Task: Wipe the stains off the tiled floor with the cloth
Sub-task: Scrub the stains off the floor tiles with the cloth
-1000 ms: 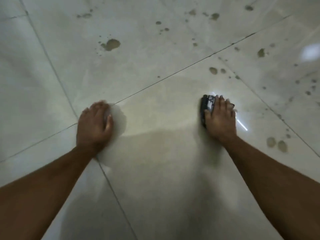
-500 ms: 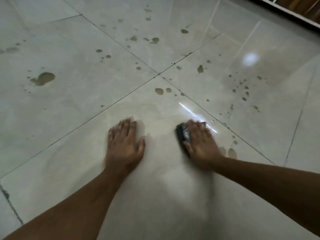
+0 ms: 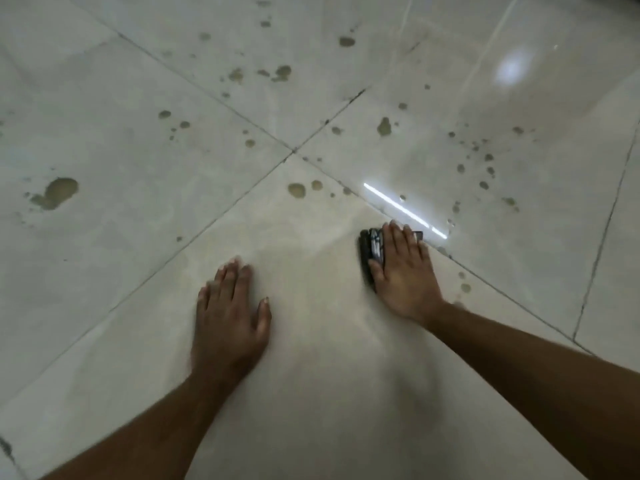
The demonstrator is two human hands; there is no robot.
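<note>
**Both palms down on the stained tiles, cloth under the right hand**

The pale grey glossy tiled floor fills the view, its dark grout lines crossing just above the middle of the frame. The left hand lies flat on the near tile at about 7 o'clock from that crossing, fingers straight and close together, thumb spread out to the side, holding nothing. The right hand lies at about 5 o'clock from the crossing, fingers straight and pressed down on a dark, folded cloth. The cloth sits on the near tile, just beside the grout line that runs down towards 4 o'clock; only its left edge and a corner past the fingertips show, the rest being hidden under the palm.

Brownish dried stains sit at 12 o'clock from the cloth, near the crossing, and more are scattered over the far tiles. A large brown blotch lies at 9 o'clock on the left tile. A cluster of small spots covers the right tile at 2 o'clock. Two small marks lie just beside the right wrist at 3 o'clock. A bright thin streak of reflected light runs just beyond the right fingertips, and a round glare patch shines at 1 o'clock.
</note>
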